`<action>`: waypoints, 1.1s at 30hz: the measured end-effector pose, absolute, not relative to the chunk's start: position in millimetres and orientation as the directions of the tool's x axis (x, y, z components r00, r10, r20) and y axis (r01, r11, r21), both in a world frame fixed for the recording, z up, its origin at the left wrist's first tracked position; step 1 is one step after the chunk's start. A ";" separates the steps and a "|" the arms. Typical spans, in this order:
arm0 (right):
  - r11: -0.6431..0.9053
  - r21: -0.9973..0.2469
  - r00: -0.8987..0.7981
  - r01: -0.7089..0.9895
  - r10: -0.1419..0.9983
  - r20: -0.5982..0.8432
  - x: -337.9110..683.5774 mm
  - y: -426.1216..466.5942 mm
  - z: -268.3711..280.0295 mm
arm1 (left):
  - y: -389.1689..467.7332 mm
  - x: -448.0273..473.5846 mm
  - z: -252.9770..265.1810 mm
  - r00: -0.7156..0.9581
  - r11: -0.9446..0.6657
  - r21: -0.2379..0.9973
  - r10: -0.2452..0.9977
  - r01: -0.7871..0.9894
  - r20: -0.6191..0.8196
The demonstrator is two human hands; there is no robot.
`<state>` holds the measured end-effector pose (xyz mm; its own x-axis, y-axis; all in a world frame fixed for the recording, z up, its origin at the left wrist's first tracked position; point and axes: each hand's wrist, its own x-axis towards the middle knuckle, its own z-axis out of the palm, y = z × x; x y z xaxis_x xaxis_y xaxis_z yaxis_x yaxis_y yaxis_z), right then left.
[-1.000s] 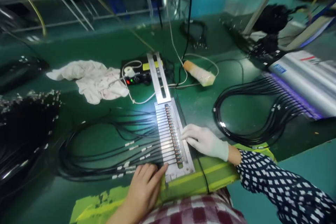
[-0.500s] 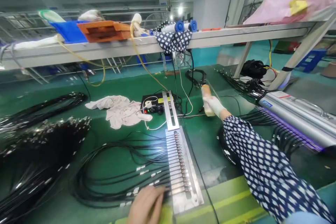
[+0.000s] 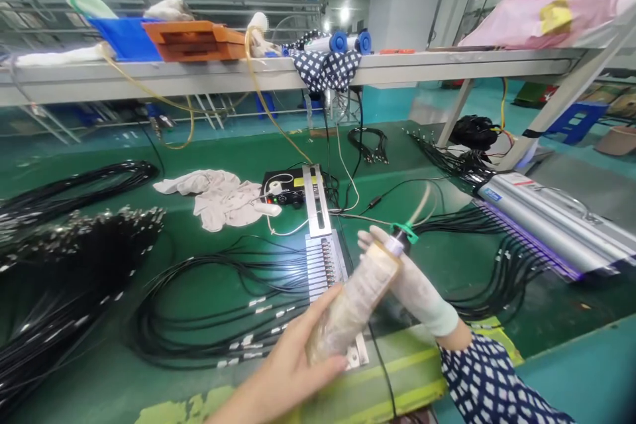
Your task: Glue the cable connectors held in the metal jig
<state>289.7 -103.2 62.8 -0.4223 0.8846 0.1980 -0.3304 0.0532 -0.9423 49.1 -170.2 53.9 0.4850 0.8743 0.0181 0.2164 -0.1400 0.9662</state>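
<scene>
My left hand, bare, is closed around the lower end of a thick dispensing syringe, wrapped in cloudy, yellowish film. Its upper end tilts right and carries a green adapter with a clear hose. My right hand, in a white glove, lies behind that upper end with fingers stretched out; whether it touches the syringe is hard to see. Partly hidden below the syringe is a slotted metal fixture holding a row of black cable ends. The cables loop out to the left.
A black control box sits beside a crumpled white cloth. More black cable bundles lie at left. A silver lamp unit glows purple over cables at right. A shelf crosses behind, bearing bins.
The syringe came from the back right towards me, and my left hand moved from the fixture's near end onto it. My right hand's fingers have loosened from around it.
</scene>
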 end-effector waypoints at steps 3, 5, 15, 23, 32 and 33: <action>0.019 -0.895 -0.417 -0.446 0.880 0.226 292.7 -95.7 56.9 | -174.5 33.4 54.4 0.503 -0.092 0.975 0.864 0.201 -0.022; 0.040 -0.866 -0.346 -0.498 0.907 0.241 291.8 -94.1 54.5 | -173.4 28.7 56.2 0.525 -0.019 0.990 0.849 0.139 -0.058; 0.133 -0.873 -0.189 -0.470 0.951 0.246 314.7 -82.6 50.5 | -144.4 51.4 74.7 0.738 0.519 0.845 0.620 -0.129 -0.268; 0.303 -0.833 0.560 -0.463 0.828 -0.010 406.3 -46.2 63.3 | -54.2 65.9 94.1 0.527 0.247 0.956 0.797 0.160 -0.294; 0.193 -0.941 0.338 -0.279 0.937 0.092 374.1 -55.2 35.4 | 130.3 179.4 52.8 0.046 0.051 0.872 0.995 0.487 -0.084; 0.184 -0.943 0.301 -0.277 0.949 0.096 373.3 -55.6 33.8 | 134.6 185.0 48.3 0.028 0.041 0.857 0.998 0.514 -0.064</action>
